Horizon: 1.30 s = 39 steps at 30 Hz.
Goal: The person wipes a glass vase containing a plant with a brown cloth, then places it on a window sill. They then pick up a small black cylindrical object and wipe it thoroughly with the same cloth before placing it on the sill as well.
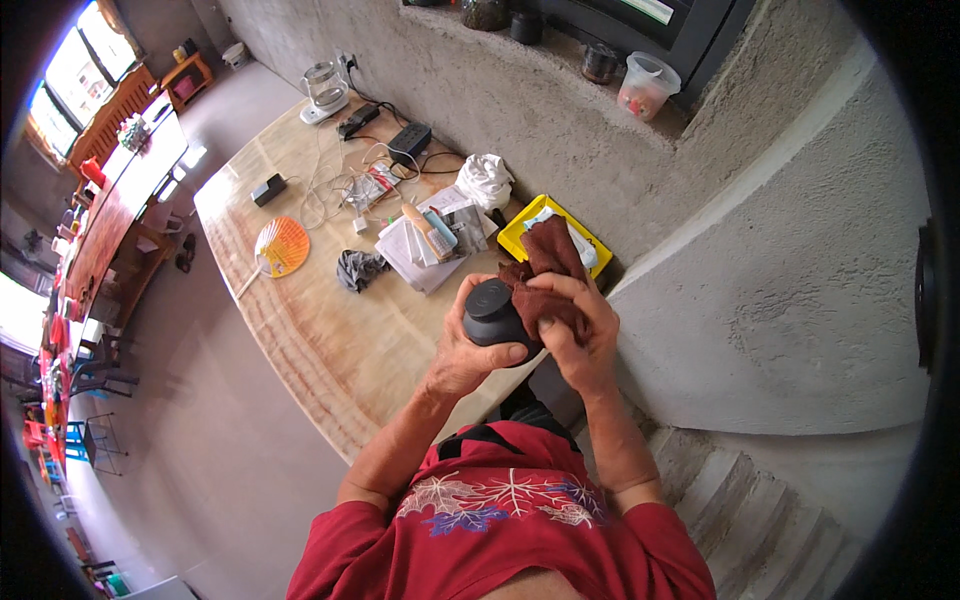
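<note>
My left hand (469, 349) is wrapped round a dark, round-bodied bottle (491, 319) with a flat black lid, held above the table's near end. Against the bottle's right side, my right hand (581, 330) grips a brown cloth (553, 255), whose upper end hangs over a yellow plastic tray (570, 206). Beyond the hands, a wooden-handled brush (427, 232) lies on papers (420, 276), near a crumpled grey cloth (361, 270) and a bundled white cloth (486, 181). The bottle's lower part is partly hidden by the fingers and cloth.
The marble-patterned table (330, 360) also bears an orange hand fan (281, 247), a black box (268, 190), cables, a power strip (409, 142) and a glass kettle (324, 86). A concrete wall (765, 300) stands at right, above steps (750, 510). A plastic tub (649, 86) is on the sill.
</note>
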Motion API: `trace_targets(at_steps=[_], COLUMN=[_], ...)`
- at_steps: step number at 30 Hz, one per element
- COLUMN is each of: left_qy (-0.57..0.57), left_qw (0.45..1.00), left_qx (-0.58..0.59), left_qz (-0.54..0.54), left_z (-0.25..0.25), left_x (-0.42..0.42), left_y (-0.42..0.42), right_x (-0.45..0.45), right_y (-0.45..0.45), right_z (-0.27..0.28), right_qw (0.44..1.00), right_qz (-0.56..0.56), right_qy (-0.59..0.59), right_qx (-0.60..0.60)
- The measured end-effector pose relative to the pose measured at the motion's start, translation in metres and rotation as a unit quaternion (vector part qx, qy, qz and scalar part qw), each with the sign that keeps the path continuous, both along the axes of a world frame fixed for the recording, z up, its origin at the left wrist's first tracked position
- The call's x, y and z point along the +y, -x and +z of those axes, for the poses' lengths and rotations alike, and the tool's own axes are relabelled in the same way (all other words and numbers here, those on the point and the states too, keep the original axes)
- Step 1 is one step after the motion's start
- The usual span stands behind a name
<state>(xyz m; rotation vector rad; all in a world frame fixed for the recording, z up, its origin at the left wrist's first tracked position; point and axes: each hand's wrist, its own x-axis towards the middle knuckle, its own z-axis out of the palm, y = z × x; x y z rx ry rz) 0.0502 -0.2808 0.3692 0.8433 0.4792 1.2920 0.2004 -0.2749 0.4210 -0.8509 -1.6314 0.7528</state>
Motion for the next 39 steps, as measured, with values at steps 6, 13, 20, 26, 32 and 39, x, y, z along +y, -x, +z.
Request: trace_targets(at_steps=[6,13,20,26,32,39], left_qy=[0.005,0.052,0.061,0.006,-0.001,0.009], left_qw=[0.999,0.996,0.987,0.995,0.998,0.991], left_qx=[0.047,-0.077,-0.151,-0.095,-0.056,0.113], left_qz=[0.000,0.015,0.009,-0.009,-0.013,0.069], left_z=[0.007,0.012,0.014,0.011,0.019,0.024], left_x=[-0.003,0.004,0.007,0.005,-0.005,-0.009], left_y=[0.002,0.001,0.004,0.009,0.010,0.004], right_x=[0.021,0.000,-0.026,-0.013,0.010,-0.007], right_y=[-0.004,0.010,0.017,0.009,0.002,0.016], right_z=[-0.011,-0.013,-0.010,0.004,0.003,-0.013], right_qw=[0.947,0.992,0.989,0.998,0.983,0.997], right_qz=[0.107,0.039,-0.052,-0.009,0.060,-0.036], right_qy=[0.247,0.083,-0.120,-0.060,0.107,0.044], right_qx=[0.179,0.090,-0.072,0.004,0.135,0.050])
